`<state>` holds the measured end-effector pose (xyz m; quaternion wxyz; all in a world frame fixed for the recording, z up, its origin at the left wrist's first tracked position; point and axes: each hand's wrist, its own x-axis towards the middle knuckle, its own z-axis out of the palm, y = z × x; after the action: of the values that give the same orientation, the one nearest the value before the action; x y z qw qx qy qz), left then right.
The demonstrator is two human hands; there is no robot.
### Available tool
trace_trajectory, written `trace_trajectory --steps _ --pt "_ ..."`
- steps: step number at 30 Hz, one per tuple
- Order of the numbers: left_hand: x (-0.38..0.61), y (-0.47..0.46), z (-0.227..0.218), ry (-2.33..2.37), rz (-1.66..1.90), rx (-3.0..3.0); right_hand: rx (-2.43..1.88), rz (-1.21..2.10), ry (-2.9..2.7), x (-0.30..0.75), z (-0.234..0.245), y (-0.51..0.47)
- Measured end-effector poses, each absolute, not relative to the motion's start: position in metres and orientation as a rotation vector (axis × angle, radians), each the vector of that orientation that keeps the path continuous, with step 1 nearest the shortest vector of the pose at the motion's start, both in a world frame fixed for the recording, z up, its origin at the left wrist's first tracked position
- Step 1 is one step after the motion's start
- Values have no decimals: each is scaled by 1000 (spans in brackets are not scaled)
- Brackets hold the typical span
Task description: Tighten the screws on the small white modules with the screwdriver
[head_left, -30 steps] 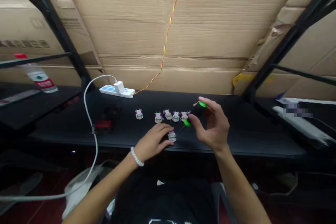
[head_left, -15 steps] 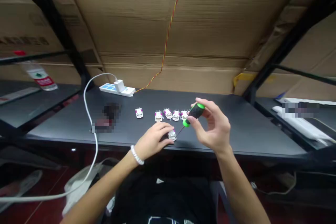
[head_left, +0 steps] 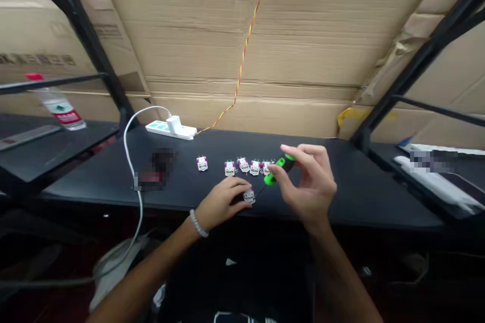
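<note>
My right hand (head_left: 308,186) is closed round a small screwdriver (head_left: 279,168) with a black and green handle, its thin tip pointing down left at a small white and purple part (head_left: 249,195) near the table's front edge. My left hand (head_left: 223,202), with a beaded bracelet on the wrist, pinches that part and holds it against the black table (head_left: 364,197). Behind it lies a row of several similar white and purple parts (head_left: 243,165), with one more part (head_left: 202,163) lying apart to the left.
A white power strip (head_left: 170,129) with a charger and a white cable (head_left: 131,161) lies at the table's back left. A red-yellow twisted wire (head_left: 246,48) hangs down the cardboard wall. A water bottle (head_left: 56,106) lies on the left shelf. Black frame posts stand on both sides.
My right hand has tilted the screwdriver lower and shifted slightly right, fingers turning on the handle. My left hand stays on the part. The camera has shifted a little.
</note>
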<state>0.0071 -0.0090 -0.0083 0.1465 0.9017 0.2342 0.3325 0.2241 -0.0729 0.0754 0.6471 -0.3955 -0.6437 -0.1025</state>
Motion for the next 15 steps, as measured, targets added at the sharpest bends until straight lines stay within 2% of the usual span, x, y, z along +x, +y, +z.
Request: trace_trajectory --steps 5,12,15 --pt "7 -9 -9 678 955 2582 -906 18 -1596 227 77 -77" --pt "7 -10 -8 671 940 2612 -886 -270 -1455 222 75 -73" --pt "7 -9 -9 663 944 2613 -870 -23 -1545 220 73 -75"
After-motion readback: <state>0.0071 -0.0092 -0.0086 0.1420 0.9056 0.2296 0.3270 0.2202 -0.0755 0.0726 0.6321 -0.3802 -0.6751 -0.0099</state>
